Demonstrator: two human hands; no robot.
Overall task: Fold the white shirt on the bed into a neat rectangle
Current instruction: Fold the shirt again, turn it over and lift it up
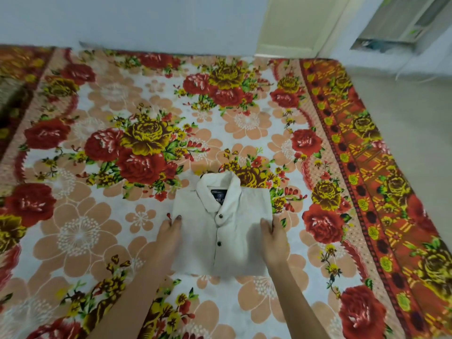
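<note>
The white shirt lies folded into a compact rectangle on the bed, collar at the far end, dark label showing inside the collar and two dark buttons down the front. My left hand holds its left edge, thumb on top and fingers tucked under the fabric. My right hand grips the right edge the same way, thumb over the cloth. Both forearms reach in from the bottom of the view.
The bed is covered by a floral sheet in red, yellow and peach with an orange patterned border on the right. Beyond the bed stand a pale wall and a door frame. Bare floor lies to the right.
</note>
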